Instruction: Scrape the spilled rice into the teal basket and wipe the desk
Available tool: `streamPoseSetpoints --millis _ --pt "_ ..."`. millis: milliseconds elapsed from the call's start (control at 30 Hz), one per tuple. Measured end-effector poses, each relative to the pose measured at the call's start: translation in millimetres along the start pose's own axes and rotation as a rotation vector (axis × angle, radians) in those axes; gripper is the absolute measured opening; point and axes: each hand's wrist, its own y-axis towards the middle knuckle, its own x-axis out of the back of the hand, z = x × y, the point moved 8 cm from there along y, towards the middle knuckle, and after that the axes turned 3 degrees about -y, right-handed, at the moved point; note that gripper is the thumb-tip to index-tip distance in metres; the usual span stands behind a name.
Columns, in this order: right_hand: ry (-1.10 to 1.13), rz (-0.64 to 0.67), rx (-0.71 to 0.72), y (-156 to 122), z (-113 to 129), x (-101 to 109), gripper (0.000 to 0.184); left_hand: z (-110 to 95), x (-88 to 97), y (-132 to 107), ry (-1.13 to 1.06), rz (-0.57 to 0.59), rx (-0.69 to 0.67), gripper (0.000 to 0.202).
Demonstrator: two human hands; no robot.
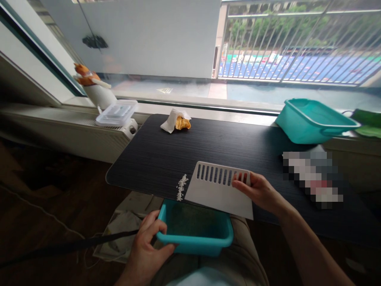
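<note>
My right hand (258, 192) grips the right edge of a white slotted scraper (218, 188) that lies tilted on the near edge of the black table (208, 147). A small line of white grains (181, 186) sits just left of the scraper, at the table's edge. Below that edge, my left hand (147, 242) holds the left rim of a small teal tray (195, 228) resting on my lap.
A crumpled tissue with something orange (177, 121) lies at the table's far side. A larger teal basin (314, 121) stands at the back right on the sill. A clear plastic box (117, 112) and a white cup with a toy (95, 85) sit at the left.
</note>
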Motion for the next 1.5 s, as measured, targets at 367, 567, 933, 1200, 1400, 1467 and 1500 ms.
streamPoseSetpoints --millis 367,567,933,1200,1400,1467,1500 --pt "0.0 -0.078 0.03 3 0 7 0.025 -2 2.9 -1 0.0 -0.012 -0.008 0.011" --pt "-0.028 -0.234 0.03 20 -15 24 0.027 0 4.0 0 0.003 -0.023 0.015 0.01" --pt "-0.034 -0.039 0.031 13 5 -10 0.027 -2 5.8 0 -0.007 -0.038 0.001 0.01" --pt "0.017 0.045 0.006 7 3 -13 0.025 5 4.0 -2 0.002 -0.04 0.019 0.009" --pt "0.001 0.017 0.022 4 4 -9 0.024 5 4.7 -3 0.004 -0.033 0.033 0.011" --pt "-0.002 0.021 0.02 5 3 -9 0.025 3 5.5 -3 -0.004 -0.027 0.031 0.011" --pt "-0.006 -0.006 0.024 6 3 -6 0.026 3 5.9 -3 -0.008 -0.027 0.032 0.011"
